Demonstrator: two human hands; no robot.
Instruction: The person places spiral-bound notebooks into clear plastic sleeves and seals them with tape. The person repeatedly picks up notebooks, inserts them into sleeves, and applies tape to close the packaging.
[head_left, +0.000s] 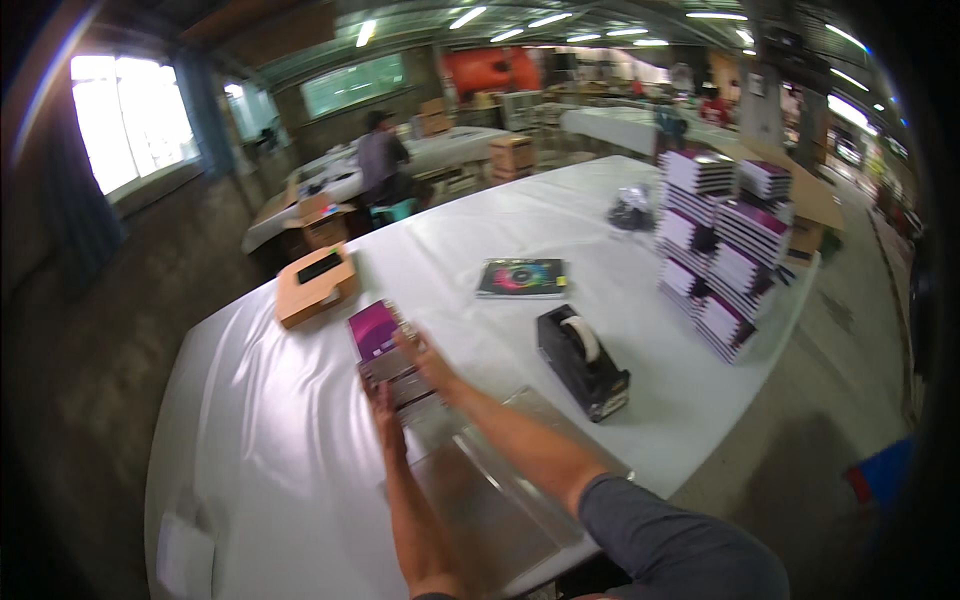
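Observation:
A small stack of purple-covered books (374, 328) lies on the white-covered table, left of the middle. My left hand (381, 398) grips its near left corner, fingers bent against the side. Across from it, my right hand (428, 363) is closed on the right side of the same stack. Part of the near end of the stack is hidden by my fingers. Clear plastic sheets or bags (480, 500) lie beneath my forearms. A black tape dispenser (582, 362) with a pale roll stands to the right of my right hand.
A dark book (521, 278) with a colourful round print lies farther off. Tall stacks of purple-and-white books (725, 240) stand at the right edge, near a crumpled clear bag (632, 208). A cardboard box (312, 290) carries a black phone. Another person (382, 165) sits beyond the table.

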